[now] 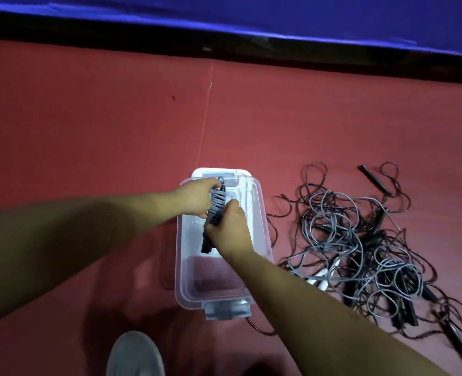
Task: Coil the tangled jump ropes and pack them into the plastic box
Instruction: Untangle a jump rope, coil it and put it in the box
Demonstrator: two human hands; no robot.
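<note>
A clear plastic box (262,226) stands open on the red floor in front of me. Above its inside I hold a jump rope (215,210) whose grey cord is wound tightly round its black handles. My left hand (197,196) grips the upper end of that bundle. My right hand (231,226) grips its lower part, with the black handle ends sticking out below my fingers. To the right of the box lies a tangled heap of grey and black jump ropes (365,245) with several black handles.
A white lid or base (221,172) shows behind the box's far end. A blue mat (251,12) with a dark edge runs along the top. My grey shoe (135,354) is at the bottom, left of the box.
</note>
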